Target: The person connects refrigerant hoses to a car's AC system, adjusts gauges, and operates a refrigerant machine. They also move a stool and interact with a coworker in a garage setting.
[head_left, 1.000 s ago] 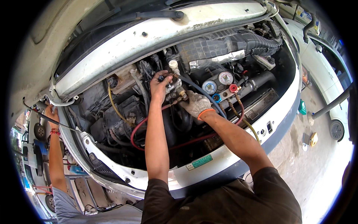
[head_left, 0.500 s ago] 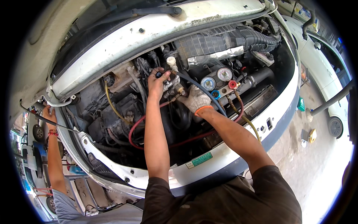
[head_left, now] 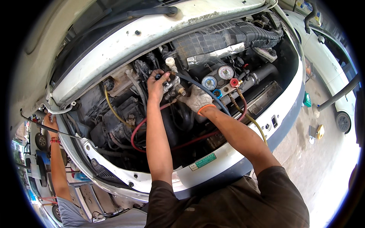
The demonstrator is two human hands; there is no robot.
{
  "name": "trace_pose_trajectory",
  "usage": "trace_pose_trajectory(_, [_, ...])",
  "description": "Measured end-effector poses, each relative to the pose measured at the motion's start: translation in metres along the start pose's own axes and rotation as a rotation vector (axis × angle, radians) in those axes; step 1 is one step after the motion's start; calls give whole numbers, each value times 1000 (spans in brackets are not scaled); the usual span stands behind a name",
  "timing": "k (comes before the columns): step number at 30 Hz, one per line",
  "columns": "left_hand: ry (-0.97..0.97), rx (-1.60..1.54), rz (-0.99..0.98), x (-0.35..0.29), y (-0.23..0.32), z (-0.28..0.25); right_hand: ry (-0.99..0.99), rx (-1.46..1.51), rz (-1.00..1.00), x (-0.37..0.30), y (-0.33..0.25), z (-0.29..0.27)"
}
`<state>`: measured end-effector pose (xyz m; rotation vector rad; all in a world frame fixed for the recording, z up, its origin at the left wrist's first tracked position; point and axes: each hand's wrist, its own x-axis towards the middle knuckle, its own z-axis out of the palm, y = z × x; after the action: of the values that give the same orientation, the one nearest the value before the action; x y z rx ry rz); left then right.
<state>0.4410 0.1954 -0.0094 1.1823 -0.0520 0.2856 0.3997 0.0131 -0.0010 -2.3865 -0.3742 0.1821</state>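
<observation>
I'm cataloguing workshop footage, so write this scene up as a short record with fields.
Vehicle: white, opened at the front
Left hand: bare, beside the blue hose's end; grip unclear
Right hand: gloved, beside a brass fitting; grip unclear
Gauges: two, round, beside a red knob and a blue knob
Other hoses: red hose, yellow hose
Co-worker's hand: at the vehicle's edge, picture left

- Mid engine bay [head_left: 182,178]: my left hand [head_left: 156,87], my right hand [head_left: 198,99] to its right.
- Gauge set [head_left: 218,78] right of both.
- Housing [head_left: 211,40] behind, toward rear right corner.
</observation>
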Motion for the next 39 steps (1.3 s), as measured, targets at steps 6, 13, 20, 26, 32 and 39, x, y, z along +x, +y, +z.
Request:
trace_pose_trajectory(6, [24, 67, 0, -1, 6, 8, -64, -6, 101, 19, 17, 13])
trace_pose_trajectory(13, [58, 89, -26, -2, 7, 4, -37, -39, 35, 1, 2, 1])
trace_pose_trajectory(20, [13, 41, -21, 1, 4, 9, -60, 17, 74, 22, 27, 17])
trace_pose_trajectory(26, [34, 63, -14, 0, 5, 0, -33, 58, 0, -1, -1, -2])
trace_pose_trajectory(32, [11, 51, -32, 4, -1, 7, 45, 48, 92, 29, 37, 27])
trace_pose_trajectory(39, [34, 47, -35, -3, 8, 0, -39, 27, 26, -1, 3, 1])
